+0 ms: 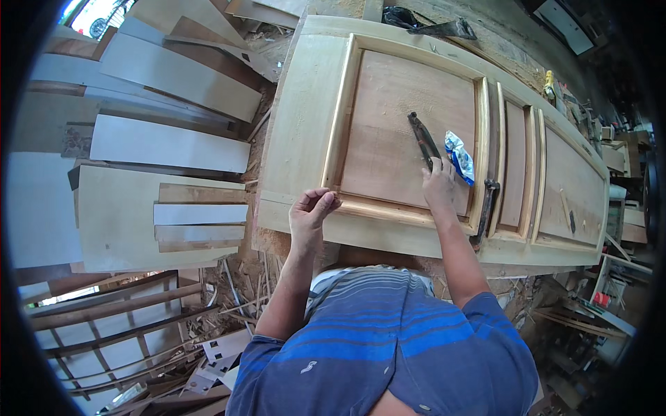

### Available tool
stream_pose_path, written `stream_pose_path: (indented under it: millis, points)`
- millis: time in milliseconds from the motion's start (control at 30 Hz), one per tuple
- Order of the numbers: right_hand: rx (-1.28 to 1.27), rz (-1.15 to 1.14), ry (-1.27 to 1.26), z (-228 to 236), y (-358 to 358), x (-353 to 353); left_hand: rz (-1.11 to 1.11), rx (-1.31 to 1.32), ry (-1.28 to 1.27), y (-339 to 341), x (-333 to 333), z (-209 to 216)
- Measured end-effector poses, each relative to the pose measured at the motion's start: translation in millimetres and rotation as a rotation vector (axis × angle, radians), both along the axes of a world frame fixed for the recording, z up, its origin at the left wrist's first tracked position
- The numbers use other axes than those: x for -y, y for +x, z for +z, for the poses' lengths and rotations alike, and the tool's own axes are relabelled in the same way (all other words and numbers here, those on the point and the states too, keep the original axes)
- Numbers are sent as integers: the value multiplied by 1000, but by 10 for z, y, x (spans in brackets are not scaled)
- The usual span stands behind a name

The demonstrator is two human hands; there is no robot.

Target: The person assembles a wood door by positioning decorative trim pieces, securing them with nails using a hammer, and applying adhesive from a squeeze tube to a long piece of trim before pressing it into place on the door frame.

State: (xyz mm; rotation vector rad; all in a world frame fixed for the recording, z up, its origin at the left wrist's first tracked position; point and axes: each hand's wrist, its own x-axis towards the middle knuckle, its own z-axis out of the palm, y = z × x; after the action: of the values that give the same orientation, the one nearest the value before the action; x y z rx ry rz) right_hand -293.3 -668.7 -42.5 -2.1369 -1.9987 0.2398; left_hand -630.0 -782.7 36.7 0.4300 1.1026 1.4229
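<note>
A wooden panel door (305,90) with raised mouldings lies flat in front of me. My right hand (439,186) reaches over its largest panel, fingers closed around the near end of a long, dark hand tool (422,137) whose exact kind I cannot make out. Just right of those fingers lies a crumpled blue and white packet (459,158). My left hand (313,211) is at the near left corner of the moulding, thumb and fingertips pinched together. Whatever is between them, if anything, is too small to name. A dark hammer-like tool (490,201) rests across the frame between panels.
Sawdust is scattered on the large panel. A thin wood strip and a small dark piece (572,222) lie on the right panel. Boards and white sheets (170,143) are stacked on the left. A black plastic bag (400,16) and a bottle (549,87) sit beyond the door's far edge.
</note>
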Motion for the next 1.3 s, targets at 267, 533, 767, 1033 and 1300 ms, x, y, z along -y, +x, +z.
stream_pose_path:
  millis: [267, 533, 767, 1033, 1300]
  points:
    - [-189, -169, -250, 314, -205, -98, 75, 44, 42, -82, -159, -4]
    - [-1169, -30, -828, 679, -207, 353, 65, 49, 31, -75, -222, 13]
    - [-1099, 335, -1029, 1129, -454, 868, 10, -12, 4, -30, -312, 140]
    - [-1109, 281, -1064, 1118, -463, 893, -39, -94, 37, -9, -282, 274]
    - [-1047, 270, -1043, 1235, -483, 880, -86, -186, 40, -36, -265, 364]
